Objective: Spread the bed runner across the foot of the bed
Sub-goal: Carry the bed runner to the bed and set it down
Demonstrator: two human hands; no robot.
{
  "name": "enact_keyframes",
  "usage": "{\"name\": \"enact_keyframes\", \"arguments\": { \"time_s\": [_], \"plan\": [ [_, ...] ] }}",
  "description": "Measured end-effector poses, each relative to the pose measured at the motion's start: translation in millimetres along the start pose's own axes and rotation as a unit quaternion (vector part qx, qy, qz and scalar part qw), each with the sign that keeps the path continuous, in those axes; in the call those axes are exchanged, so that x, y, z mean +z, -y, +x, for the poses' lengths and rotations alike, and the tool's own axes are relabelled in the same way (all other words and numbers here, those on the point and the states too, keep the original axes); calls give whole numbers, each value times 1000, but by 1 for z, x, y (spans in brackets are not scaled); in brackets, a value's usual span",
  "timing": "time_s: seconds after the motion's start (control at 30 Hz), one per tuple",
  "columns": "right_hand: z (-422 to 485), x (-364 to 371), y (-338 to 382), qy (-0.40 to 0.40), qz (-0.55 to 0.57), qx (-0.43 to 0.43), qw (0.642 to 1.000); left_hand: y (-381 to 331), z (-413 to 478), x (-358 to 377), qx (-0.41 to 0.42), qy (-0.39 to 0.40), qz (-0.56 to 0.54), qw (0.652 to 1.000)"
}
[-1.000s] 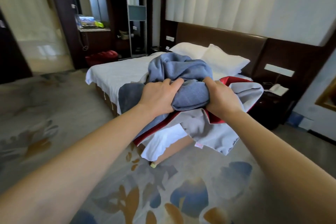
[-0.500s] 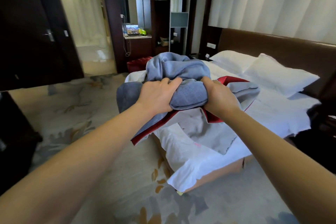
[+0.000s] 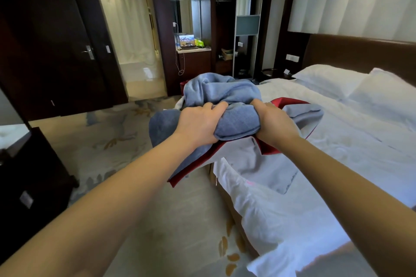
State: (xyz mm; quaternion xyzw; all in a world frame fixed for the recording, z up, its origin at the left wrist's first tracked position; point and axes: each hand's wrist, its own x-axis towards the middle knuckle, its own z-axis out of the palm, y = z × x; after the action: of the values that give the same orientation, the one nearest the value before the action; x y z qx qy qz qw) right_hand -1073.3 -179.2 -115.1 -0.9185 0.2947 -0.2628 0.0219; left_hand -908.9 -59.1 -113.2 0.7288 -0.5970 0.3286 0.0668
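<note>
The white-sheeted bed (image 3: 351,155) fills the right side of the view, its near corner hanging loose over a patterned carpet (image 3: 108,141). A dark wooden door (image 3: 56,56) stands shut at the left. The bed runner (image 3: 225,94), blue-grey with a red border and a paler grey underside, is bunched into a thick wad held above the foot corner of the bed. A grey flap of it hangs down over the sheet there. Two white pillows (image 3: 326,78) lie at the headboard. The left hand (image 3: 198,123) grips the wad from the left, fingers (image 3: 216,107) curled tight into the cloth. The right hand (image 3: 274,121) clutches the other side, its fingers buried in the folds. A small laptop (image 3: 186,40) glows on a far counter.
</note>
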Motion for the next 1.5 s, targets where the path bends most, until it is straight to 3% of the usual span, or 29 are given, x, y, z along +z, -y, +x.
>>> {"name": "enact_keyframes", "arguments": {
  "time_s": [0.4, 0.83, 1.5],
  "plan": [
    [140, 76, 19, -16, 21, 3, 1000, 120, 77, 74, 33, -4, 32, 999],
    [284, 130, -29, -17, 7, -32, 999, 175, 183, 173, -4, -15, 25, 1000],
    [477, 219, -104, -13, 6, -17, 1000, 255, 345, 318, 17, -23, -6, 1000]
  ]
}}
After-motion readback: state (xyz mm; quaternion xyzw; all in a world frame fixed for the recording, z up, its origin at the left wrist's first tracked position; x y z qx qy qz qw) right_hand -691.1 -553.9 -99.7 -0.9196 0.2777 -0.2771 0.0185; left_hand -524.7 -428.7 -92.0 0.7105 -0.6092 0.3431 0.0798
